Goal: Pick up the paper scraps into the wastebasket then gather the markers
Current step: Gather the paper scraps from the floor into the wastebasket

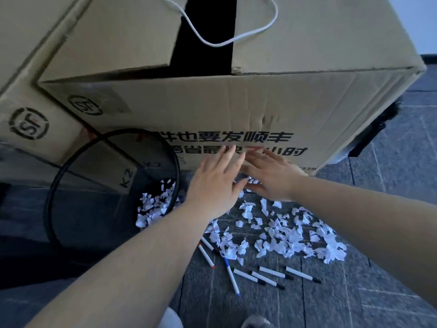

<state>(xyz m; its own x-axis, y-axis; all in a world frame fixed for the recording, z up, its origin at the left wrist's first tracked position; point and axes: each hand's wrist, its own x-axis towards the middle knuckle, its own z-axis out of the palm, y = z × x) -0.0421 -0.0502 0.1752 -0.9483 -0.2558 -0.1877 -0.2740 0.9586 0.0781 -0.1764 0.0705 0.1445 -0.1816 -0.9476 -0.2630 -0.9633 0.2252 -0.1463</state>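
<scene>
Floor (354, 304): dark grey tiles with pale grout lines; a big printed carton (212, 102) stands at the back, a white cord (236, 39) looped over its top.
Basket (113, 185): black mesh, at the left against the carton, seemingly tipped toward the camera; white scraps already lie in its bottom.
Left hand (212, 183): flat, fingers straight and spread, holding nothing, just right of the basket rim.
Right hand (269, 174): also flat and empty, fingers pointing left, fingertips close to the left hand; a few scraps show beneath it.
Scraps (295, 233): small torn white bits, strewn across the tiles from under the hands out to a thicker heap at the right.
Scrap handling: likely featherlight, limp and prone to scatter; best swept together between both palms and scooped as a heap, not pinched singly.
Markers (260, 275): several slim white pens with dark, red or blue caps, lying loose below the scraps, two part-covered by paper.
Progress: scraps partly binned; markers untouched.
</scene>
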